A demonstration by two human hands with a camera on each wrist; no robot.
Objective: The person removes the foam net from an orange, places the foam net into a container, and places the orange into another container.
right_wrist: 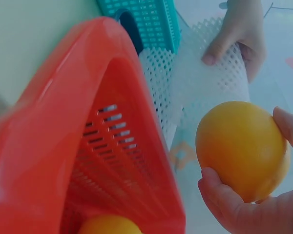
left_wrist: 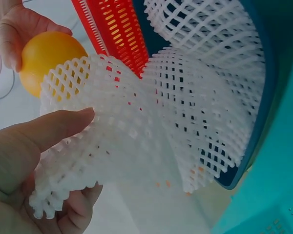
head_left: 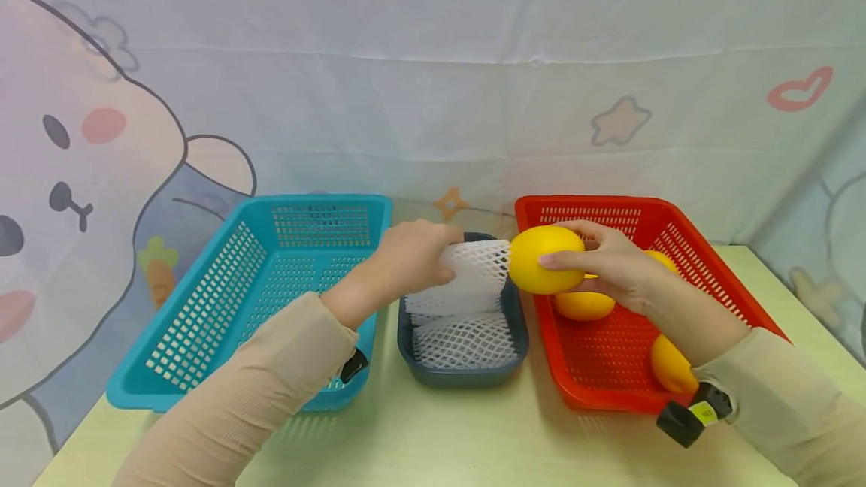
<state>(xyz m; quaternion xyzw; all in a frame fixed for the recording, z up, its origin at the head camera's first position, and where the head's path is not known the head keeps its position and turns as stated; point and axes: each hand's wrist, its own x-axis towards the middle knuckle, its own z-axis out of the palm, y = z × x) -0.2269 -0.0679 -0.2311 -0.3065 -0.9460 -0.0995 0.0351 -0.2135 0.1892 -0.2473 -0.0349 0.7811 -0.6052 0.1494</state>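
Note:
My right hand (head_left: 612,260) grips a smooth, yellow oval fruit (head_left: 545,260) between thumb and fingers. It is held up over the gap between the dark blue basket and the red basket. A white foam net sleeve (left_wrist: 112,122) is pinched in my left hand (head_left: 415,265), thumb on top and fingers beneath. In the head view the sleeve's mouth meets the fruit's left end; whether any of the fruit is inside, I cannot tell. Below my hands, the dark blue basket (head_left: 467,377) holds more white foam net sleeves (head_left: 465,343).
On the right, a red basket (head_left: 602,400) holds several yellow fruits (head_left: 585,307), partly hidden by my right arm. A turquoise basket (head_left: 291,276) stands on the left, with my left forearm across its near right corner. Behind them hangs a printed cloth (head_left: 406,96).

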